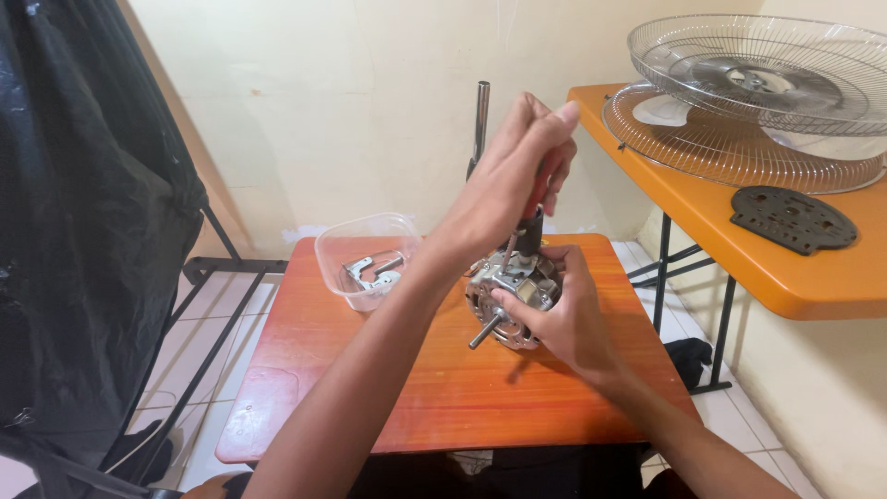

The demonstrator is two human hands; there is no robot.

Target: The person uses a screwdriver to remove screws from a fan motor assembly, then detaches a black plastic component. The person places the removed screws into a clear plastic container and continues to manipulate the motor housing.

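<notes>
A metal fan motor (511, 294) with a protruding shaft (484, 334) rests on a small orange table (443, 388). My right hand (565, 319) grips the motor from its right side, thumb on its front. My left hand (516, 176) is raised above it and wrapped around a screwdriver (532, 220) with a red and black handle. The screwdriver's thin shank points down onto the top of the motor.
A clear plastic container (365, 242) holding metal parts sits at the table's back left. To the right, a second orange table (785, 277) carries two wire fan grilles (739, 139) and a black round plate (793, 218). Black cloth (83, 212) hangs on a rack at left.
</notes>
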